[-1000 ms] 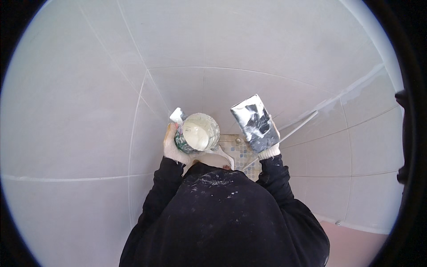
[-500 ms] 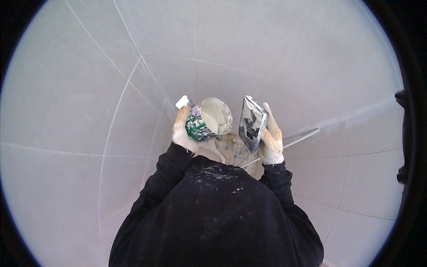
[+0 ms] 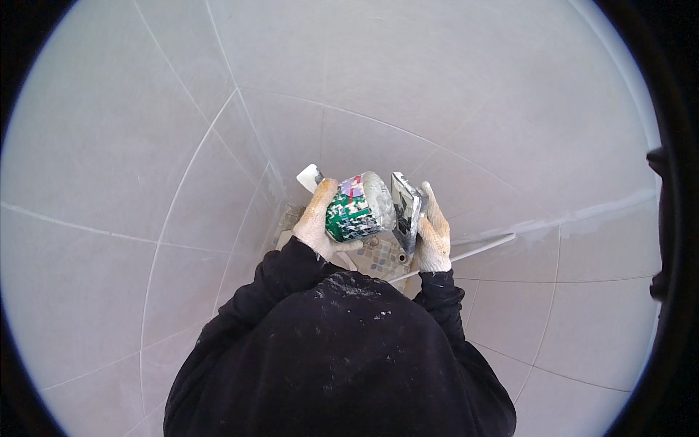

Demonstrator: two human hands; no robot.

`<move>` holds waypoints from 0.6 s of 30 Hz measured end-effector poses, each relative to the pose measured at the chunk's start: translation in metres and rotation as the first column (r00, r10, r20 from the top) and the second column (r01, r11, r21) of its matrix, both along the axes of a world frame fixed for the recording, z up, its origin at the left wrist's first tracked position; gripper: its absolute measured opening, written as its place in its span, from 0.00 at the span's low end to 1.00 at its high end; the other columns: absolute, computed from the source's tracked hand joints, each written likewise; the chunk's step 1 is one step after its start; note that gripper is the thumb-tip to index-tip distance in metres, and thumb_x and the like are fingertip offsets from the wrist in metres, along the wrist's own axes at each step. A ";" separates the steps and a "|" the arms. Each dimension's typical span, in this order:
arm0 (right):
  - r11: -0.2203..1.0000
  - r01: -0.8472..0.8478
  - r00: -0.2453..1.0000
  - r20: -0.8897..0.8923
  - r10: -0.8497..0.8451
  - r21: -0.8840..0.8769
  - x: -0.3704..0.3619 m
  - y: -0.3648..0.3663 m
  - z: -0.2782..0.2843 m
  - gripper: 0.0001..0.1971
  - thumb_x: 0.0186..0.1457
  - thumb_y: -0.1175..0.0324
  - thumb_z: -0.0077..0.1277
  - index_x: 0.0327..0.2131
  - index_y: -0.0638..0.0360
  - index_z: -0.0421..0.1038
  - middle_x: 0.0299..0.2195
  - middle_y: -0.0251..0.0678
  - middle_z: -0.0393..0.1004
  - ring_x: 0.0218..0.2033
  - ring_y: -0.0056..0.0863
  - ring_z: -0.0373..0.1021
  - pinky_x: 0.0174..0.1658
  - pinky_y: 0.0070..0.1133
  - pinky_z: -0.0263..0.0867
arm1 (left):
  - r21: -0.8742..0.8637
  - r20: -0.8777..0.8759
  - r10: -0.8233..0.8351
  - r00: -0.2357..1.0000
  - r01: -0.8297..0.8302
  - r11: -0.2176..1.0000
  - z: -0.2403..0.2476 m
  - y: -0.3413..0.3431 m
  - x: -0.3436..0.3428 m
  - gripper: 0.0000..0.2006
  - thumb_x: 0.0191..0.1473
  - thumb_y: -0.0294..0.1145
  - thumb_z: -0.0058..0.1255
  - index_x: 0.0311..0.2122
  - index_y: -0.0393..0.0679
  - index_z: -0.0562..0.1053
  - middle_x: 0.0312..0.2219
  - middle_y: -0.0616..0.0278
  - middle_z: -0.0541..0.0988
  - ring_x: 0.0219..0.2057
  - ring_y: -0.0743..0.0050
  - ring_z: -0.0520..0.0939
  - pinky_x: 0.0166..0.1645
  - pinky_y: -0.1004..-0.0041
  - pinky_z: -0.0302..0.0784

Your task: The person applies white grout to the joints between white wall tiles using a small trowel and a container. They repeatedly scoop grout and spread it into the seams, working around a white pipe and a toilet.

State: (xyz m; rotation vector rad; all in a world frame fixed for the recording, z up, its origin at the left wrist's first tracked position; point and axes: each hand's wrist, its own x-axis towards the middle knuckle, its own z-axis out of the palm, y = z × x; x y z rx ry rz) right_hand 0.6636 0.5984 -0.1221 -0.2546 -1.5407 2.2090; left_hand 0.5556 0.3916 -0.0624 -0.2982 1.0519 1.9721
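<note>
My left hand (image 3: 314,222), in a pale knit work glove stained yellowish, is closed round a green-and-white tub (image 3: 351,217) smeared with white paste. The tub lies tipped on its side, its mouth turned right. Beyond the left fingers sticks out a white flat blade or handle (image 3: 309,176); how it is held is hidden. In my right hand (image 3: 435,231), gloved alike, a rectangular grout float (image 3: 406,211) stands on edge, its paste-smeared dark side facing the tub's mouth. Tub rim and float are close together or touching; I cannot tell which.
Large grey tiled walls (image 3: 408,65) meet in a corner at the left. A thin white strip or pipe (image 3: 484,247) slants along the right wall. Below the hands is a small-patterned tiled floor (image 3: 380,256) with a small round ring (image 3: 402,258).
My left hand has tipped the tub over to the right, so its inside no longer shows. My right hand has brought the float left, close to the tub's mouth.
</note>
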 end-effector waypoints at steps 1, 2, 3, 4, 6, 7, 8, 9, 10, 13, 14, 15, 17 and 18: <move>1.000 0.015 1.000 0.006 -0.015 0.005 0.000 -0.001 -0.001 0.34 0.62 0.69 0.50 0.69 0.67 0.51 0.66 0.45 0.61 0.64 0.31 0.61 0.66 0.27 0.55 | -0.030 -0.006 0.007 1.000 -0.007 1.000 0.002 0.002 0.000 0.31 0.61 0.66 0.45 0.61 0.57 0.66 0.55 0.61 0.75 0.54 0.55 0.77 0.55 0.31 0.66; 0.997 0.076 0.996 0.043 -0.076 -0.002 0.000 -0.003 -0.002 0.34 0.62 0.69 0.50 0.69 0.66 0.52 0.66 0.45 0.61 0.63 0.31 0.62 0.66 0.27 0.56 | -0.042 -0.009 -0.006 1.000 0.006 0.999 0.001 0.002 0.000 0.31 0.61 0.66 0.45 0.61 0.57 0.66 0.55 0.61 0.75 0.54 0.55 0.77 0.55 0.31 0.65; 0.998 0.048 0.999 0.024 -0.048 -0.034 -0.001 -0.003 -0.004 0.34 0.62 0.69 0.50 0.69 0.66 0.52 0.65 0.45 0.62 0.62 0.31 0.63 0.65 0.27 0.57 | -0.054 -0.014 -0.019 1.000 0.018 0.998 -0.002 0.003 -0.001 0.31 0.61 0.66 0.45 0.61 0.57 0.66 0.55 0.61 0.75 0.54 0.55 0.77 0.56 0.31 0.65; 0.994 0.069 0.997 0.028 -0.067 -0.080 -0.001 -0.005 -0.006 0.34 0.62 0.68 0.50 0.69 0.66 0.53 0.64 0.45 0.63 0.62 0.31 0.64 0.64 0.27 0.58 | -0.058 0.000 -0.051 0.999 0.051 0.997 -0.004 0.002 -0.003 0.32 0.61 0.66 0.45 0.61 0.57 0.66 0.55 0.61 0.75 0.54 0.55 0.77 0.56 0.31 0.65; 0.996 0.091 0.995 0.042 -0.091 -0.011 -0.001 -0.005 -0.010 0.33 0.61 0.68 0.50 0.68 0.67 0.54 0.62 0.45 0.66 0.60 0.31 0.65 0.63 0.26 0.60 | -0.063 -0.014 -0.059 0.998 0.058 0.996 -0.012 0.000 -0.008 0.31 0.61 0.66 0.44 0.61 0.56 0.66 0.55 0.61 0.75 0.53 0.56 0.77 0.55 0.31 0.66; 0.991 0.087 0.994 0.051 -0.092 0.100 0.000 -0.003 -0.013 0.33 0.61 0.68 0.50 0.68 0.67 0.55 0.61 0.45 0.67 0.59 0.31 0.66 0.62 0.26 0.61 | -0.075 -0.008 -0.056 0.998 0.055 0.996 -0.017 0.001 -0.010 0.31 0.62 0.66 0.44 0.61 0.56 0.66 0.54 0.61 0.76 0.52 0.56 0.78 0.53 0.32 0.67; 0.974 0.077 0.993 0.067 -0.093 0.212 0.002 -0.001 -0.014 0.33 0.61 0.69 0.49 0.68 0.67 0.56 0.60 0.45 0.68 0.58 0.31 0.67 0.62 0.26 0.61 | -0.085 0.004 -0.051 0.999 0.052 0.995 -0.020 0.002 -0.012 0.31 0.62 0.66 0.44 0.61 0.56 0.66 0.53 0.61 0.77 0.51 0.56 0.78 0.52 0.32 0.68; 0.967 0.069 0.994 0.067 -0.088 0.244 0.004 0.002 -0.016 0.31 0.60 0.71 0.50 0.66 0.67 0.59 0.59 0.45 0.70 0.61 0.32 0.66 0.64 0.27 0.59 | -0.092 0.009 -0.056 0.998 0.056 0.994 -0.023 0.003 -0.013 0.30 0.62 0.65 0.43 0.60 0.55 0.67 0.51 0.62 0.78 0.50 0.57 0.79 0.50 0.33 0.69; 0.937 0.043 0.993 0.091 -0.079 0.346 0.007 0.005 -0.014 0.31 0.59 0.72 0.50 0.66 0.67 0.59 0.60 0.45 0.70 0.61 0.33 0.65 0.65 0.27 0.58 | -0.101 0.012 -0.062 0.998 0.063 0.993 -0.023 0.004 -0.014 0.30 0.62 0.65 0.43 0.60 0.55 0.67 0.50 0.62 0.79 0.49 0.57 0.79 0.48 0.34 0.70; 0.844 -0.021 0.973 0.207 -0.107 0.535 0.013 0.013 -0.011 0.29 0.58 0.74 0.51 0.64 0.65 0.63 0.63 0.47 0.67 0.65 0.36 0.62 0.68 0.29 0.54 | -0.066 -0.022 -0.086 0.996 0.085 0.994 -0.018 0.003 -0.016 0.29 0.63 0.64 0.43 0.59 0.54 0.68 0.47 0.62 0.80 0.46 0.59 0.81 0.44 0.37 0.74; 0.797 -0.022 0.983 0.158 -0.092 0.603 0.014 0.012 -0.006 0.29 0.59 0.74 0.51 0.64 0.65 0.63 0.63 0.46 0.67 0.65 0.36 0.62 0.68 0.30 0.54 | -0.069 -0.031 -0.106 0.994 0.104 0.992 -0.012 0.000 -0.016 0.29 0.63 0.64 0.43 0.58 0.53 0.68 0.46 0.62 0.81 0.44 0.60 0.82 0.42 0.39 0.75; 0.750 -0.034 0.980 0.168 -0.104 0.661 0.015 0.013 -0.005 0.29 0.59 0.73 0.51 0.64 0.65 0.63 0.63 0.46 0.67 0.65 0.35 0.63 0.68 0.30 0.54 | -0.080 -0.103 -0.110 0.989 0.102 0.992 -0.010 -0.001 -0.015 0.28 0.64 0.63 0.42 0.57 0.52 0.69 0.46 0.61 0.81 0.42 0.61 0.83 0.42 0.42 0.77; 0.664 -0.040 0.974 0.177 -0.141 0.747 0.017 0.011 0.000 0.29 0.59 0.73 0.51 0.64 0.65 0.62 0.63 0.47 0.67 0.64 0.36 0.64 0.67 0.30 0.56 | -0.110 -0.072 -0.034 0.997 0.026 0.994 0.001 -0.013 -0.015 0.28 0.64 0.61 0.42 0.57 0.50 0.69 0.46 0.60 0.81 0.41 0.62 0.84 0.42 0.44 0.79; 0.626 -0.037 0.969 0.181 -0.169 0.779 0.019 0.008 0.004 0.30 0.59 0.73 0.52 0.65 0.65 0.62 0.63 0.48 0.68 0.63 0.36 0.65 0.66 0.30 0.57 | -0.108 -0.070 -0.009 0.997 0.002 0.994 0.007 -0.017 -0.014 0.28 0.64 0.60 0.42 0.57 0.49 0.69 0.46 0.59 0.81 0.41 0.62 0.84 0.42 0.46 0.80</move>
